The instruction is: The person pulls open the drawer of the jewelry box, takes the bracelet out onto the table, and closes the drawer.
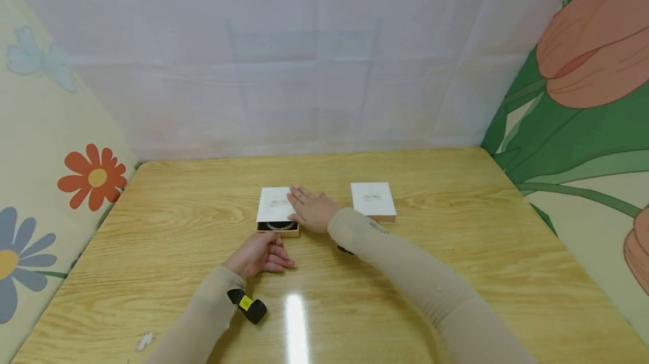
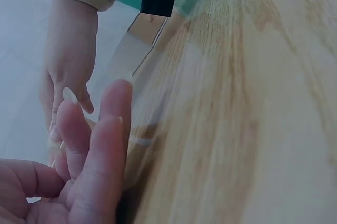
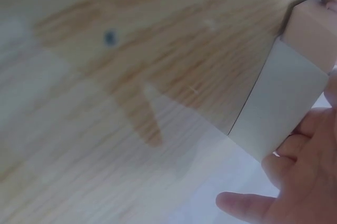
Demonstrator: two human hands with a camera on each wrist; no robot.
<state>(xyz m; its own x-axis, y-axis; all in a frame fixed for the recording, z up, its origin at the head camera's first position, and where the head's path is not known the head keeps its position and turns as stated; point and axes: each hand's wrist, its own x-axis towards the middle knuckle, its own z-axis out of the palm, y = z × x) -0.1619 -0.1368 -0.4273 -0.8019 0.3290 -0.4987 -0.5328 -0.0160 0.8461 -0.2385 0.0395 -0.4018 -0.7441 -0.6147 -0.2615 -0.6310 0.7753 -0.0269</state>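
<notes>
A small white box (image 1: 274, 204) with faint printed lettering lies on the table, its tan drawer (image 1: 276, 234) partly out toward me. Inside the drawer's dark lining sits a grey ring-shaped item (image 1: 280, 225), partly covered by the white sleeve. My left hand (image 1: 262, 256) is at the drawer's front, thumb side against its edge, other fingers loosely extended. The right hand (image 1: 315, 212) rests over the sleeve's right side, fingers stretched across the top. In the right wrist view its fingers (image 3: 279, 171) lie along the white sleeve, beside the protruding drawer (image 3: 310, 31).
A second white box (image 1: 373, 199), closed, lies to the right, just beyond my right sleeve. The wooden table (image 1: 177, 229) meets a white cloth (image 1: 304, 71) at the back. Painted flower panels stand at both sides. A pale mark (image 1: 145, 341) shows near the front left.
</notes>
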